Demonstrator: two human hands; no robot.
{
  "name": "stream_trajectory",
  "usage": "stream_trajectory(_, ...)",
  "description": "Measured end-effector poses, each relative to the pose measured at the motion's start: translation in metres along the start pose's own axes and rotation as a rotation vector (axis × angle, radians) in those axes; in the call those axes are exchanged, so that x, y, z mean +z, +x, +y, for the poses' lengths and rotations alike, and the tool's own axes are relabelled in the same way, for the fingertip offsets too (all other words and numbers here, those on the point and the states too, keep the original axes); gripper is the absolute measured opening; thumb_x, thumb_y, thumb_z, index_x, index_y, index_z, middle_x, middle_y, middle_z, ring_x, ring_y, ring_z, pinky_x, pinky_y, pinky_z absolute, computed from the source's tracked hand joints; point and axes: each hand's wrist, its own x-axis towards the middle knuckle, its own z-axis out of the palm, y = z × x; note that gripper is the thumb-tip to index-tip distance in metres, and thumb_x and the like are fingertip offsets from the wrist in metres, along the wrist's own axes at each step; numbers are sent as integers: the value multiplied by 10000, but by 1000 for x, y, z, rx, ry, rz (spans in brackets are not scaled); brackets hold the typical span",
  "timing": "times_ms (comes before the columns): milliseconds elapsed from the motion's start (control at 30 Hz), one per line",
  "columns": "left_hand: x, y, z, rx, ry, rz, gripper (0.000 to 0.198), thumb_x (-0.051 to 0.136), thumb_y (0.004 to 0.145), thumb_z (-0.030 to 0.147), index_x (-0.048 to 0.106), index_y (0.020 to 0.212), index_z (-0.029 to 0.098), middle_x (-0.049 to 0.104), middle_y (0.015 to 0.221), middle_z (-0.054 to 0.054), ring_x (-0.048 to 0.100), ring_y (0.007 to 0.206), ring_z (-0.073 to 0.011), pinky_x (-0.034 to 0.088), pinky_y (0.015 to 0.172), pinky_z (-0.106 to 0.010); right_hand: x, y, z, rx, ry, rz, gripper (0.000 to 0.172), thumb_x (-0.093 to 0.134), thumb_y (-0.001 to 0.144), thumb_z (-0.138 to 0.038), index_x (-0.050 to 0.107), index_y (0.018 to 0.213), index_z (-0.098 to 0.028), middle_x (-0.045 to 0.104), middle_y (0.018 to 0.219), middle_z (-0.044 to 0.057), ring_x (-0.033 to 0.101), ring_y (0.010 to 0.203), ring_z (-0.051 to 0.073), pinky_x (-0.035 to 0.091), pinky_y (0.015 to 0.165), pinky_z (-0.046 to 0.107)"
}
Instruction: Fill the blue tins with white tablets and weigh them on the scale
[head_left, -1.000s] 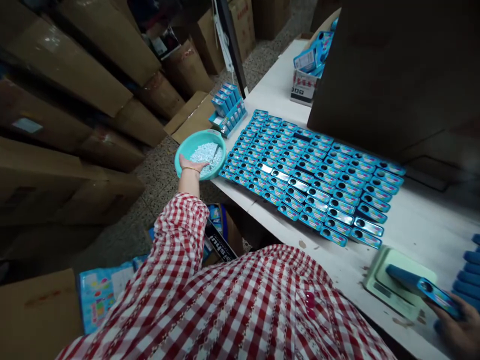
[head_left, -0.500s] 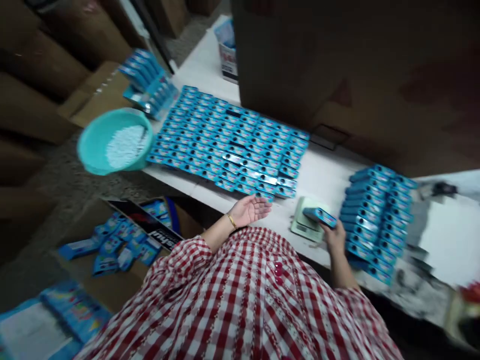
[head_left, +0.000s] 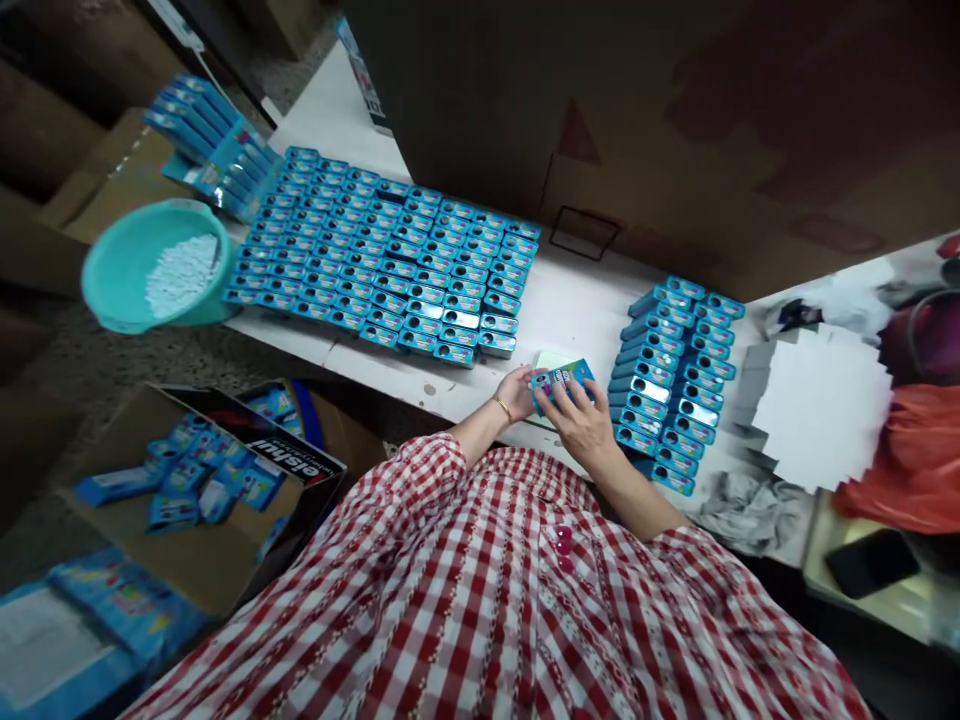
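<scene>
A small blue tin (head_left: 561, 381) is gripped from both sides over a pale green scale (head_left: 550, 359) at the table's near edge. My left hand (head_left: 516, 391) pinches its left end, and my right hand (head_left: 583, 423) wraps its right side. Left of my hands lies a big flat array of several blue tins (head_left: 390, 262) with round windows. To the right stands a stacked block of the same tins (head_left: 675, 375). A teal basin (head_left: 127, 270) with small white tablets sits at the table's left end.
A large brown carton (head_left: 675, 120) fills the back of the white table (head_left: 577, 300). An open cardboard box of blue packs (head_left: 202, 490) stands on the floor at left. White folded cards (head_left: 814, 405), an orange bag (head_left: 911, 465) and a dark phone (head_left: 870, 562) lie at right.
My left hand left the teal basin, swung right across the table and closed on the tin that my right hand held at the scale. The view turned right.
</scene>
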Motion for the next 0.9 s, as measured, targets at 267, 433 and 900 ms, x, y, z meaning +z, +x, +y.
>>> stream_trajectory(267,-4,5,-4,-90,-7,10,251,407,840,203,625,882,84,618,603,-48,562,547,-129,440,660,-255,6,-9,-1,56,-22,14,410,436,859,-164,482,1244,-298,612,1038,52,455,1018,205,262,907,378)
stream_trajectory(433,-9,10,-2,-76,-8,-26,234,419,817,181,630,838,81,637,643,-81,606,654,-171,451,741,-305,4,-13,-6,256,66,-42,433,422,863,-181,463,1243,-383,596,1092,32,460,1026,215,285,917,413)
stream_trajectory(900,-28,9,9,25,-32,101,250,401,840,141,597,695,86,626,641,-94,620,631,-144,505,610,-245,64,-44,23,824,757,161,291,495,763,-259,511,1047,-198,566,964,55,531,915,204,453,812,368)
